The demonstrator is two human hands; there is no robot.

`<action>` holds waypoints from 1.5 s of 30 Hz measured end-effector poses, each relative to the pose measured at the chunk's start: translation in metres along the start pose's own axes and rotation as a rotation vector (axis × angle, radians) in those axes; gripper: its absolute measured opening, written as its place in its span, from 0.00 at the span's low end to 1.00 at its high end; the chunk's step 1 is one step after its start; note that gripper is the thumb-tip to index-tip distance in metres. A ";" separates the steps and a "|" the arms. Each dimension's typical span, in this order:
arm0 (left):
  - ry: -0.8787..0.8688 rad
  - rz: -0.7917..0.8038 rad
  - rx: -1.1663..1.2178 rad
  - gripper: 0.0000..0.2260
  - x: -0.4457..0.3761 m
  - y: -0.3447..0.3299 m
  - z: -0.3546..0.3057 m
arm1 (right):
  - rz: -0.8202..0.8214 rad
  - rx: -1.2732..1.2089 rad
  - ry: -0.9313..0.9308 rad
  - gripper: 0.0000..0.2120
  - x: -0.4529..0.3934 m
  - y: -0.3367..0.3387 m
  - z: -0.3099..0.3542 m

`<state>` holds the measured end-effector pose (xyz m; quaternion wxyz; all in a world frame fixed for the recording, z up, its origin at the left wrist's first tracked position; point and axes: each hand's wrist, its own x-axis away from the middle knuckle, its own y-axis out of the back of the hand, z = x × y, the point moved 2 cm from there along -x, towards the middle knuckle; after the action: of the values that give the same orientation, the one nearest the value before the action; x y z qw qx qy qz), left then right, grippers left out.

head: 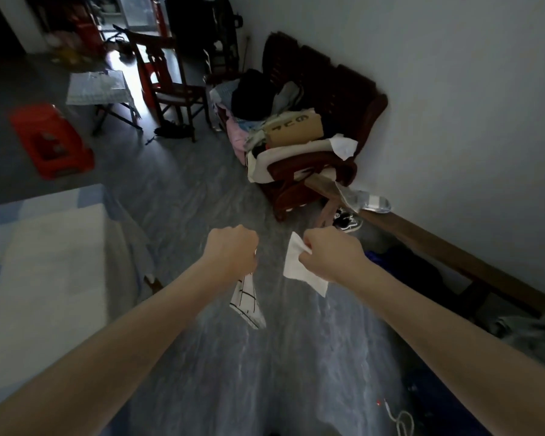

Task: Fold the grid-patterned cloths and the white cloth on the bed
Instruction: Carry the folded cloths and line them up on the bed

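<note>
Both arms reach forward over the grey floor, away from the bed (44, 262) at the left. My left hand (232, 251) is closed in a fist on a grid-patterned cloth (247, 302), which hangs down below it. My right hand (331, 256) pinches a small white cloth (296, 267) by its upper corner, and the cloth dangles to the left of the wrist. The two hands are level and a short gap apart. The bed shows a pale sheet with blue checks and its corner drapes toward the floor.
A dark wooden armchair (315, 171) piled with clothes and a cardboard box stands ahead against the white wall. A long wooden bench (453, 256) runs along the wall at the right. Further back are a red plastic stool (51, 140), a small folding table (98, 88) and a wooden chair (170, 83).
</note>
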<state>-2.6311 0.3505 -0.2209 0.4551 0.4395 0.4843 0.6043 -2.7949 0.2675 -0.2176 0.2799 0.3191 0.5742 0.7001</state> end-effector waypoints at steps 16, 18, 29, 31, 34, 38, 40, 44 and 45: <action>0.359 0.028 0.015 0.07 -0.193 -0.005 0.140 | 0.024 0.020 0.341 0.10 -0.291 0.042 0.025; 0.396 0.035 0.013 0.07 -0.226 -0.001 0.162 | 0.038 0.030 0.376 0.09 -0.334 0.051 0.025; 0.657 0.007 0.033 0.06 -0.318 -0.013 0.288 | 0.139 0.033 0.579 0.09 -0.514 0.058 0.095; 0.695 0.018 0.044 0.07 -0.326 -0.021 0.313 | 0.141 0.041 0.611 0.09 -0.539 0.056 0.116; 0.743 0.037 0.073 0.06 -0.337 -0.033 0.352 | 0.152 0.039 0.652 0.07 -0.579 0.048 0.152; 0.802 0.040 0.083 0.06 -0.349 -0.046 0.426 | 0.189 0.048 0.695 0.08 -0.637 0.042 0.217; 0.851 0.035 0.092 0.06 -0.352 -0.052 0.470 | 0.199 0.053 0.717 0.08 -0.666 0.042 0.253; 0.916 0.058 0.112 0.07 -0.356 -0.065 0.544 | 0.209 0.067 0.764 0.08 -0.720 0.041 0.325; 0.930 0.060 0.119 0.07 -0.356 -0.068 0.560 | 0.199 0.057 0.776 0.08 -0.731 0.040 0.342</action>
<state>-2.0074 0.1152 -0.2387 0.1461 0.1611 0.6579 0.7210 -2.0654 -0.0802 -0.2227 -0.0361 0.0927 0.6228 0.7761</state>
